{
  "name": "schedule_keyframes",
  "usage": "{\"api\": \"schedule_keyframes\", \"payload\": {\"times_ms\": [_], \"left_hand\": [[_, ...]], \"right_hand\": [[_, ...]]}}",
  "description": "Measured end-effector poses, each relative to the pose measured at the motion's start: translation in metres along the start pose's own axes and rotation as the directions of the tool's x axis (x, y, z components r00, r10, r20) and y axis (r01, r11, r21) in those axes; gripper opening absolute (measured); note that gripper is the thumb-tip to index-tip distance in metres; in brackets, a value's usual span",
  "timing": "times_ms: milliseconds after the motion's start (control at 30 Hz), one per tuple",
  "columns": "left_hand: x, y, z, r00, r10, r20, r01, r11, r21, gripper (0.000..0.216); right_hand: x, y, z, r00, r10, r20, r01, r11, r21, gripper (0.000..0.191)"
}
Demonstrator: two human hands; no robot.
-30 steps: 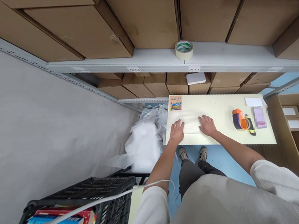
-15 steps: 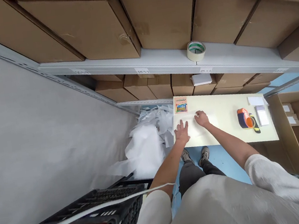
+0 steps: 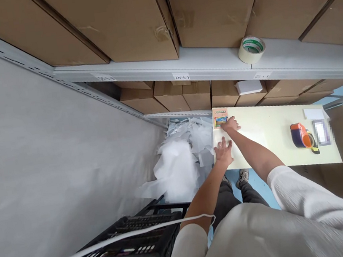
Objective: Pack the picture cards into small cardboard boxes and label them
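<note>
A small colourful book lies at the far left corner of a pale yellow table. My right hand rests at the book's right edge, fingers reaching onto it; whether it grips the book is unclear. My left hand lies flat and open on the table's left side, fingers spread, over a faint clear sheet that I can hardly make out.
An orange tape dispenser and a small card sit on the table's right. A tape roll stands on the grey shelf under cardboard boxes. White crumpled plastic lies on the floor at left. A black crate of books is near me.
My right hand has moved from the middle of the table to the colourful book at the far left corner. My left hand stayed flat near the table's left edge. The view has swung left.
</note>
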State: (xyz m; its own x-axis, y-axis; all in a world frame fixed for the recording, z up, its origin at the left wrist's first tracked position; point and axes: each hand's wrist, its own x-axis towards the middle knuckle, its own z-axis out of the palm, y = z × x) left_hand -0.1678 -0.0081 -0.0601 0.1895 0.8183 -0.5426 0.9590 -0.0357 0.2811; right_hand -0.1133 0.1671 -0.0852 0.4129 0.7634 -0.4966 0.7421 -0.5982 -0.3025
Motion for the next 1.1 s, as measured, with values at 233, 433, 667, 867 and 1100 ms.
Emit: {"api": "schedule_keyframes", "payload": {"times_ms": [233, 433, 667, 867, 1100], "left_hand": [[0.001, -0.002, 0.009, 0.998, 0.010, -0.059, -0.015, 0.997, -0.079, 0.067], [0.000, -0.005, 0.021, 0.995, 0.040, -0.092, -0.043, 0.999, -0.028, 0.086], [0.009, -0.005, 0.012, 0.997, 0.069, -0.042, -0.070, 0.998, -0.007, 0.095], [0.025, 0.022, 0.002, 0.998, 0.068, 0.012, -0.068, 0.998, 0.000, 0.098], [0.021, 0.065, -0.004, 0.989, 0.080, -0.122, -0.082, 0.997, -0.009, 0.083]], "right_hand": [[0.017, 0.003, 0.003, 1.000, 0.000, 0.020, -0.003, 0.991, 0.130, 0.065], [0.008, -0.002, -0.008, 0.991, -0.113, 0.073, 0.102, 0.985, 0.141, 0.040], [0.006, 0.065, -0.058, 0.964, -0.267, -0.012, 0.225, 0.787, 0.575, 0.025], [-0.011, 0.194, -0.090, 0.990, -0.140, -0.005, 0.110, 0.760, 0.641, 0.035], [-0.021, 0.233, -0.091, 0.999, 0.023, 0.039, -0.038, 0.891, 0.453, 0.013]]}}
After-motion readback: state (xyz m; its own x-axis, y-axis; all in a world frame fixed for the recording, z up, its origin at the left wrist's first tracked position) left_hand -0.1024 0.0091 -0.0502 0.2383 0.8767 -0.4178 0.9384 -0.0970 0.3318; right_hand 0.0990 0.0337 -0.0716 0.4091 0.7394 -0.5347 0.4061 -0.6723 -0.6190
